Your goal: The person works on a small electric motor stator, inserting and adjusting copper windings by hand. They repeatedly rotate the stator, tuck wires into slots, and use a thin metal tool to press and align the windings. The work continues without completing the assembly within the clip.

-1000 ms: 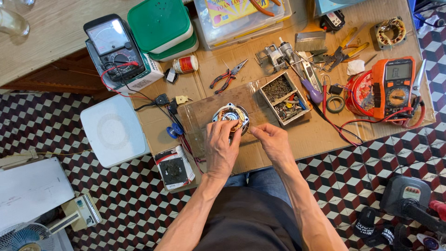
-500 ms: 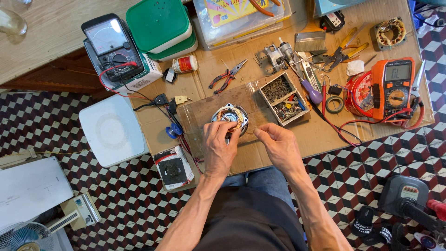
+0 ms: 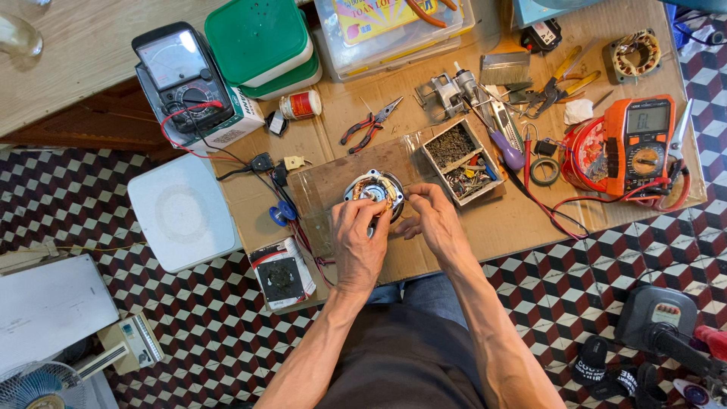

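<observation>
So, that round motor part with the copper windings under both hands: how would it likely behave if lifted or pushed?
The round motor part looks metal-cored with copper coils, so probably heavy for its size and rigid. It lies flat on the board, so it should slide rather than roll. The left hand grips its near edge and the right hand touches its side; the fine windings seem easily damaged.

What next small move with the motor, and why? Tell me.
Probably keep the left hand steadying the motor while the right hand works its fingertips at the right rim. Both hands already touch it, and the copper windings face up on the board.
</observation>
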